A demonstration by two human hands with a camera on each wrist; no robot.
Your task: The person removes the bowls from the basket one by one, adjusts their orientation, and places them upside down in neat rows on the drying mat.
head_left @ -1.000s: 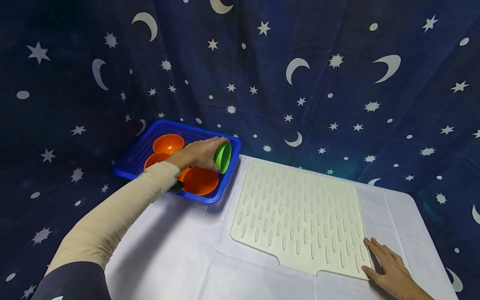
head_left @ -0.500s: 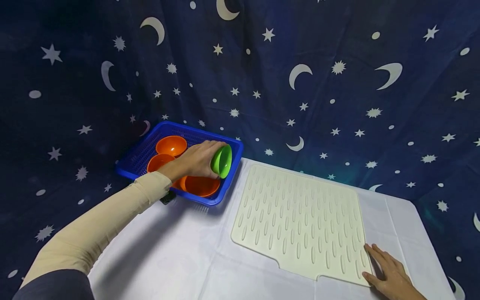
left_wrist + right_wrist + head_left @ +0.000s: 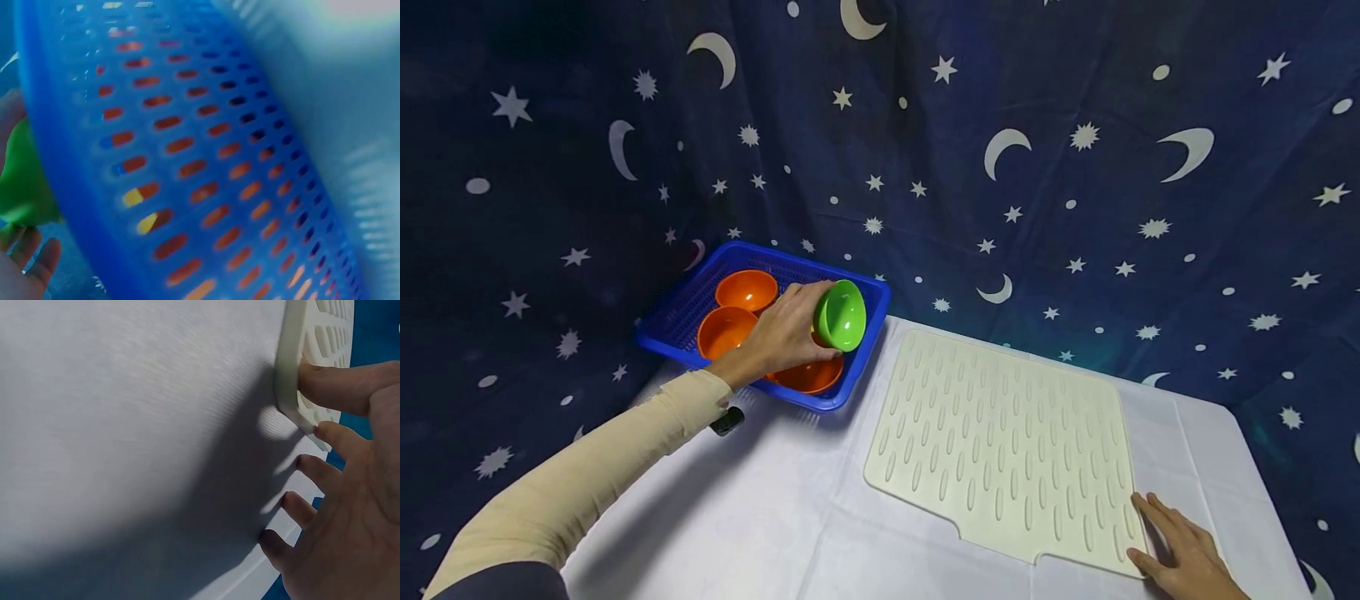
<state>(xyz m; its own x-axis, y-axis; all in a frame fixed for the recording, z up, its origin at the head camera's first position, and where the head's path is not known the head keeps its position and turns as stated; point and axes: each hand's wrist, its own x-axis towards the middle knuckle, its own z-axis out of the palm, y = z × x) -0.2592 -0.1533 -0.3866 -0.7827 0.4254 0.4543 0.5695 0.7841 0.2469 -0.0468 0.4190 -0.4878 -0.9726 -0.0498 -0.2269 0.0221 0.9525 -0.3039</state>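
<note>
My left hand (image 3: 787,329) grips a green bowl (image 3: 842,317) above the right part of a blue basket (image 3: 829,405). The bowl is tilted, its inside turned to the right. Below and around that hand sit several orange bowls (image 3: 726,332) in the basket. In the left wrist view the green bowl (image 3: 26,181) and fingers show past the perforated basket wall (image 3: 181,147). My right hand (image 3: 1183,550) lies at the near right corner of a cream ridged mat (image 3: 1000,442), thumb and index fingertip on its edge, other fingers spread, as the right wrist view shows.
The mat lies on a white cloth-covered table (image 3: 760,517), its near edge notched. A dark blue curtain (image 3: 940,150) with moons and stars hangs behind the table. Through the basket holes a bit of yellow shows.
The green bowl in my left hand has tipped so more of its inside faces the camera. The right hand stays at the mat's corner. The head view has shifted slightly.
</note>
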